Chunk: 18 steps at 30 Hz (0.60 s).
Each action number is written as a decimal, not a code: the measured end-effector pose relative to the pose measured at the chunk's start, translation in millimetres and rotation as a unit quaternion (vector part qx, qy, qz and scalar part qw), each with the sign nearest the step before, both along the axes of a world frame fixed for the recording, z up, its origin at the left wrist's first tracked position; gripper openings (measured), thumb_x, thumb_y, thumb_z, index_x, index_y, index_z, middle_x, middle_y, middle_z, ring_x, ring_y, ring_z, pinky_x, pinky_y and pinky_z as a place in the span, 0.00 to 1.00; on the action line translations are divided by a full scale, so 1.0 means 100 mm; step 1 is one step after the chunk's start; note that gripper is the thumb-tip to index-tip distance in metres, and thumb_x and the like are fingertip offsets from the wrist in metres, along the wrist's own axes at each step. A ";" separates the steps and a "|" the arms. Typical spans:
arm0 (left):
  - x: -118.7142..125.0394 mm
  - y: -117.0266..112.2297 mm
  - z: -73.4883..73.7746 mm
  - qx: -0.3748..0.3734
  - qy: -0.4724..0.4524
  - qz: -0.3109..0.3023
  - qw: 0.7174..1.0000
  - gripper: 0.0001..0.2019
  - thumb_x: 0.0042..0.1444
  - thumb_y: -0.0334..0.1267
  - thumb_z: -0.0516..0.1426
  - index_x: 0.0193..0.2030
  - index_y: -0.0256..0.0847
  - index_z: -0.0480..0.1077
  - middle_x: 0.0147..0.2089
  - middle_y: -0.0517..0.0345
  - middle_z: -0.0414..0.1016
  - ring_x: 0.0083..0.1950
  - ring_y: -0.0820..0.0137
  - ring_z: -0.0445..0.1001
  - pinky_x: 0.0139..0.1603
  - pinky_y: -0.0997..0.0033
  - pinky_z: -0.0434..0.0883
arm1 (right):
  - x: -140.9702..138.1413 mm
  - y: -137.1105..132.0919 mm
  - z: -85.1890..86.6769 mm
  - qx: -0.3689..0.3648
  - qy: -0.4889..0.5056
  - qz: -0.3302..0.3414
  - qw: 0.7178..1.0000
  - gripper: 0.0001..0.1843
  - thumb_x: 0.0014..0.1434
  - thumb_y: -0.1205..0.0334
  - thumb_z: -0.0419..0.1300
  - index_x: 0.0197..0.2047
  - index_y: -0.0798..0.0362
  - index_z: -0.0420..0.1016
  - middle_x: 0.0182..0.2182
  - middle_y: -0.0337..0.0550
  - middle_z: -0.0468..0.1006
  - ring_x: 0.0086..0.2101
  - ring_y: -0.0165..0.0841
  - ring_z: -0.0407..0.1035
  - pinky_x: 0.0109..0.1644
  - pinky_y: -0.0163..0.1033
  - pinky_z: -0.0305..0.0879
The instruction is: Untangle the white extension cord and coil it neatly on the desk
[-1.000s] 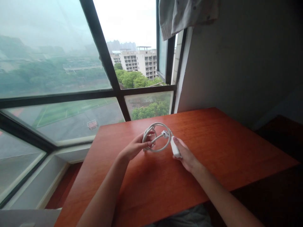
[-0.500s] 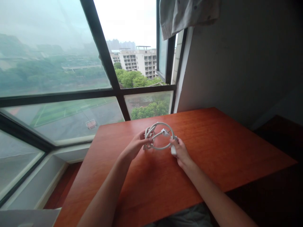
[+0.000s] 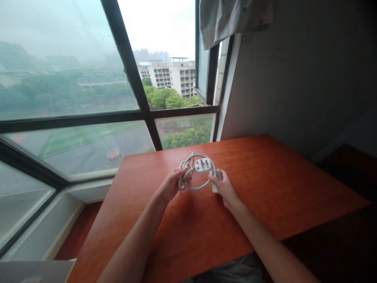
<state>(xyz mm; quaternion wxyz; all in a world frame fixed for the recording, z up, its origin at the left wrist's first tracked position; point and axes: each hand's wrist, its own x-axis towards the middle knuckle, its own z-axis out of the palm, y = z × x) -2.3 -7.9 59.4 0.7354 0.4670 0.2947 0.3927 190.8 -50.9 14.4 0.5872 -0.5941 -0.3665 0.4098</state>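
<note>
A coiled white power cable (image 3: 193,177) is held just above the reddish wooden table (image 3: 265,184). My left hand (image 3: 172,184) is closed round the left side of the coil. My right hand (image 3: 224,188) grips the white block (image 3: 214,181) at the cable's other end, on the coil's right side. The white plug (image 3: 203,165) with its metal pins faces up at the top of the coil, between the two hands.
Large windows (image 3: 73,98) with dark frames run along the table's far and left side. A grey wall (image 3: 294,78) rises on the right. A piece of grey cloth (image 3: 232,17) hangs at the top by the window frame. A dark surface (image 3: 347,165) adjoins the table's right.
My right hand has slid in toward the coil and its fingers have wrapped round the block. The plug has turned so its pins face up. The left hand stays on the coil.
</note>
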 end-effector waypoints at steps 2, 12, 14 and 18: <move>0.06 0.00 -0.01 0.006 -0.051 0.029 0.998 0.20 0.54 0.45 0.57 0.18 0.39 0.55 0.17 0.65 0.53 0.20 0.78 0.55 0.23 0.75 0.58 | 0.00 -0.02 0.03 0.052 -0.244 -0.045 0.967 0.30 0.48 0.50 0.66 0.53 0.51 0.66 0.46 0.51 0.72 0.42 0.41 0.70 0.37 0.40 0.68; 0.32 -0.10 0.02 0.031 0.069 0.116 0.990 0.23 0.52 0.52 0.60 0.18 0.39 0.57 0.14 0.67 0.53 0.17 0.79 0.50 0.20 0.75 0.48 | -0.02 -0.05 0.52 0.043 -0.180 0.090 0.979 0.23 0.55 0.45 0.58 0.50 0.49 0.70 0.41 0.46 0.77 0.37 0.38 0.71 0.36 0.38 0.67; 0.37 -0.12 0.01 0.026 0.048 0.101 0.993 0.24 0.52 0.52 0.59 0.18 0.40 0.56 0.14 0.67 0.52 0.17 0.80 0.50 0.20 0.75 0.49 | -0.05 -0.01 0.57 0.059 0.016 0.140 0.988 0.23 0.57 0.41 0.55 0.45 0.51 0.71 0.37 0.43 0.77 0.34 0.35 0.71 0.34 0.35 0.66; 0.40 -0.13 0.01 0.001 -0.009 0.080 0.997 0.26 0.55 0.53 0.56 0.15 0.41 0.51 0.13 0.67 0.48 0.17 0.79 0.48 0.23 0.73 0.56 | -0.24 0.10 0.48 0.090 0.141 0.103 0.981 0.25 0.52 0.43 0.61 0.47 0.51 0.68 0.37 0.41 0.76 0.32 0.32 0.70 0.31 0.32 0.65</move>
